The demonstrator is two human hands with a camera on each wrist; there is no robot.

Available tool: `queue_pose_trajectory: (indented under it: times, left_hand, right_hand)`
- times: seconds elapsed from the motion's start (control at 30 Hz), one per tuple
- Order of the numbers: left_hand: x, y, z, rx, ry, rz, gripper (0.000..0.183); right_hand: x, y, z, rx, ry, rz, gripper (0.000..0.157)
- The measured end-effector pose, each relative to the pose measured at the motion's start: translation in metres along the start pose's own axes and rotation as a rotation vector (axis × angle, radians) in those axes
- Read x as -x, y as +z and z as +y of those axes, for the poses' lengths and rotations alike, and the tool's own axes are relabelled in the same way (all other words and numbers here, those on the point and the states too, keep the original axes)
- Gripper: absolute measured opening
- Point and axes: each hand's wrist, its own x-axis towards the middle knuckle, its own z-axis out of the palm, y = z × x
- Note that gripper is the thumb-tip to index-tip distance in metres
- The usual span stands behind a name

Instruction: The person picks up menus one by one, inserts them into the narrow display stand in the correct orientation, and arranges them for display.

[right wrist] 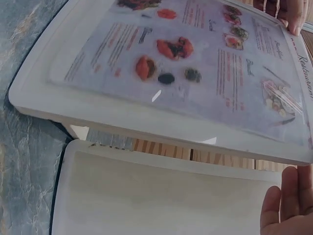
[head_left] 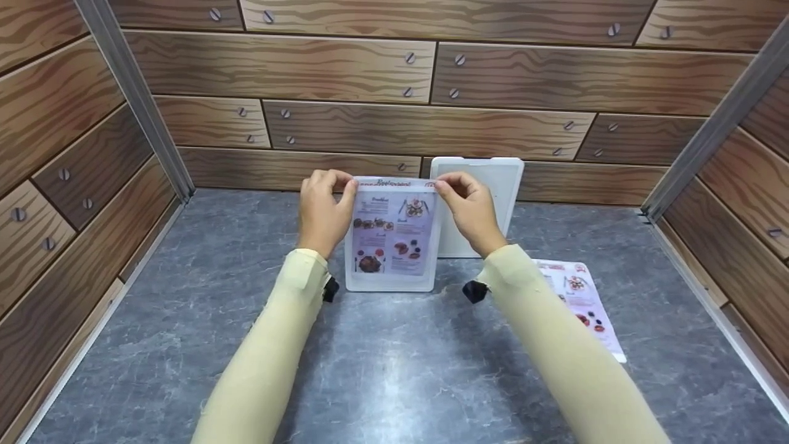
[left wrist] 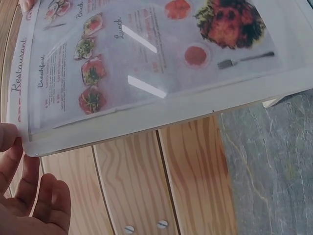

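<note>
A white menu stand [head_left: 391, 282] is upright on the table, with a printed menu [head_left: 392, 231] showing through its clear, reflective front. My left hand [head_left: 327, 209] pinches its upper left corner; in the left wrist view, the thumb lies at the edge beside the "Restaurant" heading. At the upper right corner, my right hand [head_left: 471, 208] pinches with thumb and index finger. Whether the fingertips hold only the stand or also the sheet's top edge is hard to tell. The right wrist view shows that hand's other fingers [right wrist: 289, 198] below the edge.
Behind and to the right stands a second white stand [head_left: 493, 197] with a blank face. Another menu sheet [head_left: 585, 308] lies on the grey table [head_left: 185, 345], partly hidden by the right forearm. Wood-patterned walls [head_left: 345, 68] enclose the back and sides.
</note>
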Motion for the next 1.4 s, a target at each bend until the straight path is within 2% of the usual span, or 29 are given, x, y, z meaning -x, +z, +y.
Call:
queue_pose_trajectory:
  times: [0.2, 0.53, 0.73, 1.0, 1.13, 1.23, 1.4]
  left_hand:
    - [0.000, 0.000, 0.002, 0.007, -0.003, -0.021, 0.020]
    - [0.001, 0.001, 0.000, -0.011, 0.023, -0.020, 0.015]
    - [0.005, 0.002, -0.003, -0.006, 0.040, -0.037, 0.017]
    - [0.012, 0.002, -0.006, 0.034, 0.054, -0.043, 0.023]
    - [0.024, 0.002, -0.010, 0.110, 0.030, -0.029, 0.034]
    - [0.038, 0.003, -0.016, 0.178, -0.031, -0.023, 0.039]
    - [0.067, 0.006, -0.027, 0.215, -0.132, -0.035, 0.042]
  right_hand:
    - [0.000, 0.000, -0.001, 0.015, -0.001, 0.002, 0.018]
    - [0.001, 0.000, 0.004, -0.001, -0.034, 0.017, 0.020]
    - [0.003, -0.001, 0.006, 0.028, -0.082, -0.002, 0.020]
    - [0.008, -0.002, 0.009, 0.024, -0.097, 0.017, 0.020]
    - [0.020, -0.003, 0.014, 0.009, -0.073, 0.081, 0.022]
    - [0.037, -0.005, 0.020, 0.018, -0.014, 0.109, 0.023]
    - [0.067, -0.008, 0.035, 0.049, 0.138, 0.029, 0.035]
